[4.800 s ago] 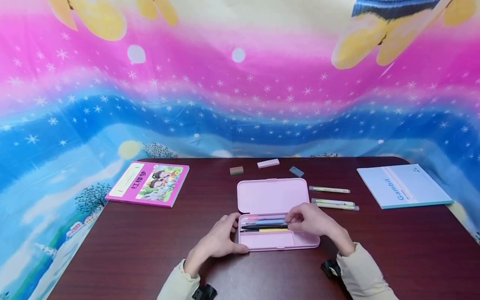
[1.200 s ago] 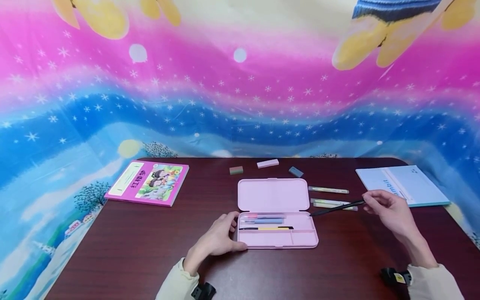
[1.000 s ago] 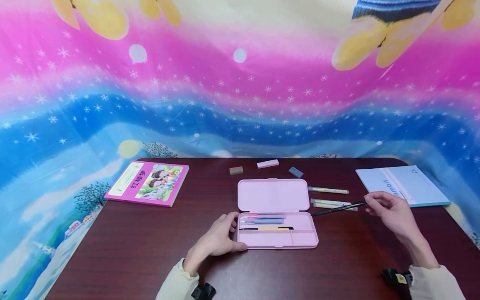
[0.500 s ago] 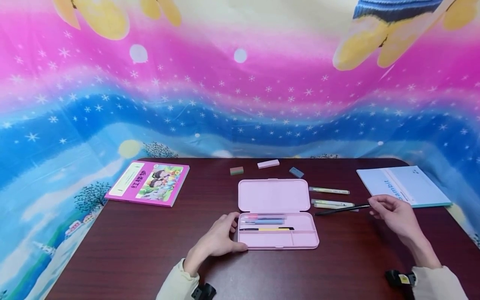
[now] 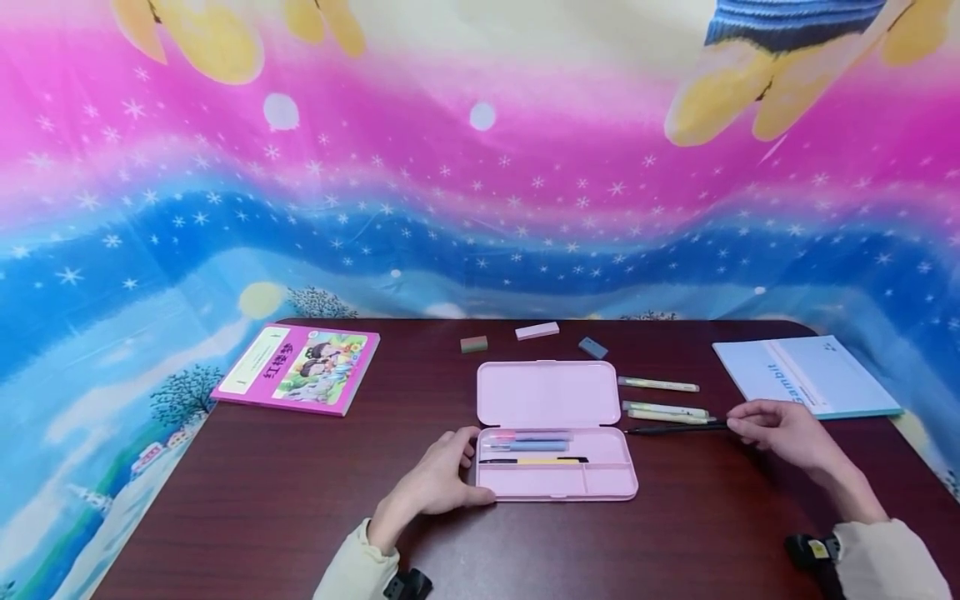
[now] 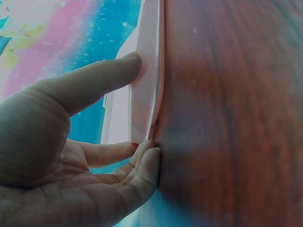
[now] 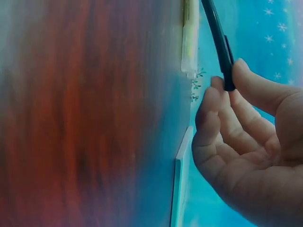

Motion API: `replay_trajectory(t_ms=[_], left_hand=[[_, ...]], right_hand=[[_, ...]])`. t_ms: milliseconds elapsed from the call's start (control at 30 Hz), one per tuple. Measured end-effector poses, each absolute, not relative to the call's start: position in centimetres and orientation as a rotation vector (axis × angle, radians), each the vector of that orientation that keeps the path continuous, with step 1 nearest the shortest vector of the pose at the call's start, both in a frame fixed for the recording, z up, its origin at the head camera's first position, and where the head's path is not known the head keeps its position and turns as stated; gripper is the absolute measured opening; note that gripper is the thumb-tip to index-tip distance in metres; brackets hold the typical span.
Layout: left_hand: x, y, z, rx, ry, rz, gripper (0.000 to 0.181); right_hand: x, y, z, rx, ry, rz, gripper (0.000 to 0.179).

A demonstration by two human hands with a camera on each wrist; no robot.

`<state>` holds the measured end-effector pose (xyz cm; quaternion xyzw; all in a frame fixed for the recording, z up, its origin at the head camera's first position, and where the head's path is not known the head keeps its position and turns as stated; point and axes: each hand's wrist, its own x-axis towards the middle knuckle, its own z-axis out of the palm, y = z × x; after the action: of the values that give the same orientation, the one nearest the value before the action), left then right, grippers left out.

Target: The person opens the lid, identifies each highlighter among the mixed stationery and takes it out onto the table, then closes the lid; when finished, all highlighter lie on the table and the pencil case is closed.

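- Pinching a black pen by its clip end between thumb and fingertips, our right hand held it near the notebook marked "Gambit".
- We had the pen pointing left, its far tip just beside the right end of the pink pencil case; we could not tell whether that tip touched the bench.
- Our left hand gripped the left end of the case, thumb against the front side, the other fingers curled at the end wall.
- We saw the case lying with its lid raised back; its rear compartment held a pink-tipped pen, a blue pen and a yellow-and-black pen.
- To the right of the lid we saw three pale yellow markers, two close together, just behind the black pen.
- Behind the lid lay a brown-and-green eraser, a pink eraser and a blue-grey eraser.
- We saw a pink book at the far left.
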<state>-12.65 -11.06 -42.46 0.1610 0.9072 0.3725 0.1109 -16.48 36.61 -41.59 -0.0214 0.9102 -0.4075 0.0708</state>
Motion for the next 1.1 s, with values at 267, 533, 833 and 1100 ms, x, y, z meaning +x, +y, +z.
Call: replay_trajectory(t_ms=[267,533,833,1100], left_hand=[[-12.6,-11.1,-42.5,0.468,2.664,1.093,0.08],[-12.6,-11.0,-42.3,0.467,2.657,1.089,0.08],[-12.6,-11.0,-42.5,0.463,2.662,1.09,0.08],[-12.6,-11.0,-42.5,0.465,2.658,1.093,0.08]], right_hand=[[-17.0,36.9,-41.9,-0.21,2.823,-0.897,0.016],[-17.6,36.8,-41.9,-0.203,2.819,-0.814,0.015],[-17.9,36.6,-41.6,-0.103,2.786,-0.829,0.022],[-17.5,36.0,-41.1,-0.067,2.851,-0.811,0.028]])
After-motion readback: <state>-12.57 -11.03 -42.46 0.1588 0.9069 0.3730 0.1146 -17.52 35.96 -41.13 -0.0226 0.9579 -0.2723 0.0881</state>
